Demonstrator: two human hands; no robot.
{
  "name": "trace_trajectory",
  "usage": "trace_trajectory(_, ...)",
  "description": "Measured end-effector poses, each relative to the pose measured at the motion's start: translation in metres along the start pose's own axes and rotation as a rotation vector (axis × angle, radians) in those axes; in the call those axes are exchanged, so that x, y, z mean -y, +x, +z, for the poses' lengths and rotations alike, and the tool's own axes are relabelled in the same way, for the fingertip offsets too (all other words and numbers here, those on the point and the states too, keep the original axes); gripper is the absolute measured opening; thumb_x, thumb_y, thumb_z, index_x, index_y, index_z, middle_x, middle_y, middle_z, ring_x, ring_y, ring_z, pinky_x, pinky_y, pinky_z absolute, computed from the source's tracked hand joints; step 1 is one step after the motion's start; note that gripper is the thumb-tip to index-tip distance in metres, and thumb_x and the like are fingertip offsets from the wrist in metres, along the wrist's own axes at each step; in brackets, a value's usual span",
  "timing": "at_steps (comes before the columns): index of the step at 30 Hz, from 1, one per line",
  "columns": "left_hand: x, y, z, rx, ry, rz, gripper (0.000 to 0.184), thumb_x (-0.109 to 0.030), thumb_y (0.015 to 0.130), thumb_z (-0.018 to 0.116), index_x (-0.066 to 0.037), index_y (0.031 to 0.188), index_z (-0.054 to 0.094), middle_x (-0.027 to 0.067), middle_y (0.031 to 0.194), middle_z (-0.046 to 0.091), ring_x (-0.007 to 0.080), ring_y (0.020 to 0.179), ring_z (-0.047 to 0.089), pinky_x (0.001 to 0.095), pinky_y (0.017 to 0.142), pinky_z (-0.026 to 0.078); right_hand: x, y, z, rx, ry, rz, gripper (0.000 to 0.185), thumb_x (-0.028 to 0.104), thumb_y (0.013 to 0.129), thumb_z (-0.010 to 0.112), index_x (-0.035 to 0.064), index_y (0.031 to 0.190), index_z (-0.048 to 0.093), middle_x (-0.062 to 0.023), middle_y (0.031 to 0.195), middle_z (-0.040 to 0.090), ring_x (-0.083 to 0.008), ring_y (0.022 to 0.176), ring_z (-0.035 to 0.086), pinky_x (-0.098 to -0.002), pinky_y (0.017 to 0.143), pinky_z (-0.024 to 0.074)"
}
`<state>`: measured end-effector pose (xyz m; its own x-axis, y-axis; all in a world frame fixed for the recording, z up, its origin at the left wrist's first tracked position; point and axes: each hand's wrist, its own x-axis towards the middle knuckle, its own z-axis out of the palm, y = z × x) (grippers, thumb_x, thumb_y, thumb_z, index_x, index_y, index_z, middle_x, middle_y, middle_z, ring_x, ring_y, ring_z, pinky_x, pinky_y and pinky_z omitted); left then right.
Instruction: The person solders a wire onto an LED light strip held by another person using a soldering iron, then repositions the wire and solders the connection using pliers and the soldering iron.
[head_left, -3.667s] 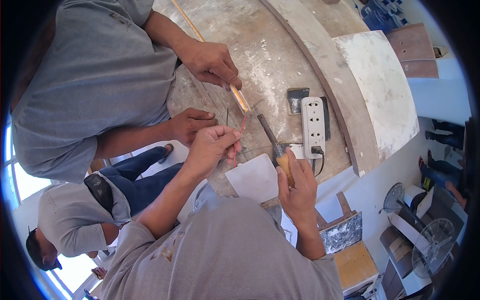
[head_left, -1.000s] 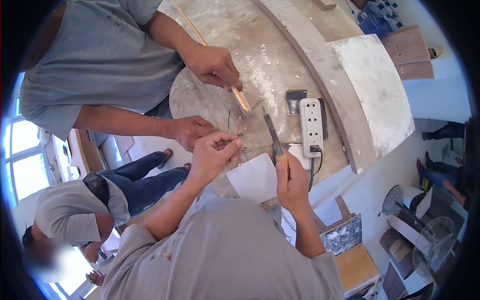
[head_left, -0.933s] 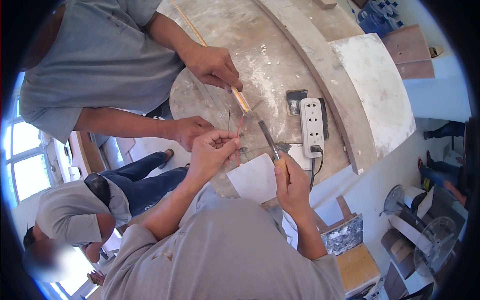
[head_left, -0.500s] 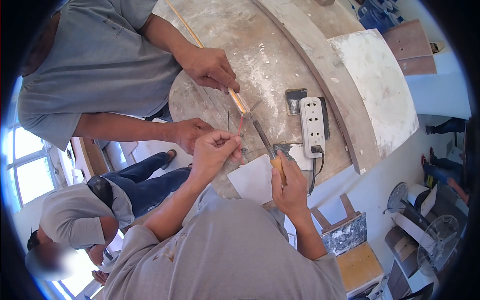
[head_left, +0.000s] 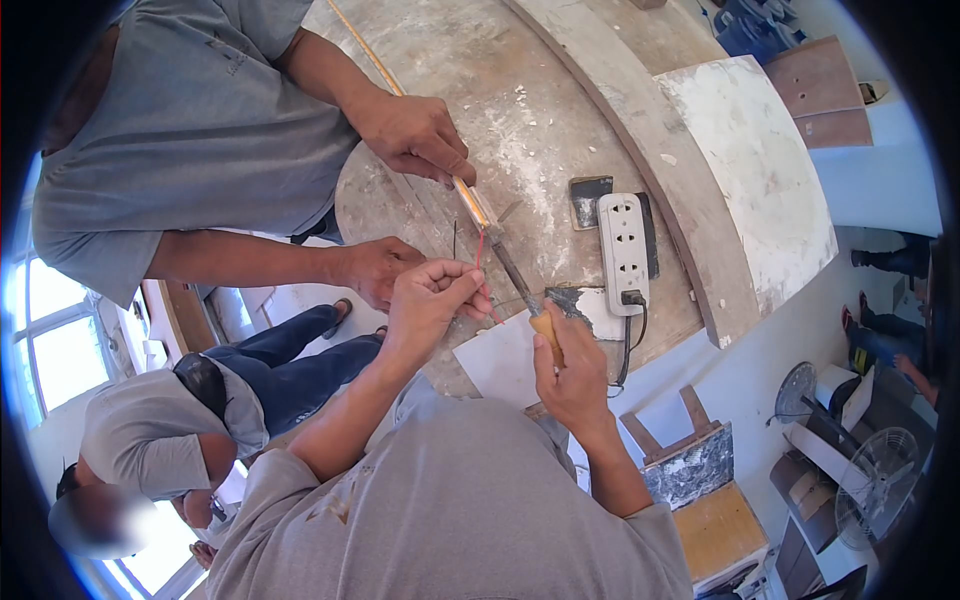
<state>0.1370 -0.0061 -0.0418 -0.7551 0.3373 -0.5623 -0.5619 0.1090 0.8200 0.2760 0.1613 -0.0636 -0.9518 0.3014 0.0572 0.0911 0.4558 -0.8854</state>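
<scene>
My left hand pinches a thin red wire that runs up to the end of an LED strip. In my right hand is a soldering iron, held by its wooden handle. The iron's tip is at the strip's end, close to the red wire; whether they touch is too small to tell. A co-worker's hand presses the strip on the worktable. The co-worker's other hand rests beside my left hand, near a short dark wire.
A white power strip with a plugged-in cord lies right of the iron, near a small dark tray. A white sheet lies at the table's near edge. A curved board spans the right side. Another person is at lower left.
My right hand has moved slightly left, bringing the soldering iron's tip from just right of the strip's end to beside the red wire. My left hand has barely moved.
</scene>
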Motion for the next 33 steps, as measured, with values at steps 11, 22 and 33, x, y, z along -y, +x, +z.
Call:
trace_trajectory(11, 0.0004, 0.0009, 0.0008, 0.000, -0.008, -0.010, 0.019, -0.012, 0.101, 0.065, 0.007, 0.105, 0.065, 0.0124, 0.092, 0.073, 0.0152, 0.074, 0.072, 0.0250, 0.066, 0.061, -0.0012, 0.0021, 0.0012, 0.018, 0.001, -0.010, 0.044, 0.002, 0.091, 0.065, -0.0046, 0.134, 0.058, -0.0187, 0.087, 0.059, -0.0359, 0.072, 0.062, -0.0421, 0.064, 0.0497)
trace_trajectory(22, 0.0023, 0.0009, 0.0014, 0.001, -0.019, -0.025, 0.020, -0.013, 0.101, 0.066, 0.006, 0.103, 0.066, 0.0119, 0.091, 0.073, 0.0144, 0.073, 0.072, 0.0243, 0.066, 0.060, 0.0030, 0.0024, -0.0022, 0.005, 0.013, -0.026, 0.044, 0.002, 0.091, 0.065, -0.0053, 0.133, 0.058, -0.0195, 0.088, 0.060, -0.0363, 0.073, 0.063, -0.0417, 0.064, 0.0505)
trace_trajectory(33, -0.0004, 0.0004, 0.0031, 0.008, -0.027, -0.026, 0.019, -0.013, 0.101, 0.066, 0.006, 0.102, 0.066, 0.0107, 0.090, 0.072, 0.0136, 0.072, 0.071, 0.0243, 0.066, 0.059, 0.0005, 0.0024, 0.0000, 0.015, -0.007, -0.022, 0.043, 0.002, 0.091, 0.065, -0.0053, 0.133, 0.059, -0.0197, 0.087, 0.060, -0.0367, 0.073, 0.063, -0.0423, 0.064, 0.0503)
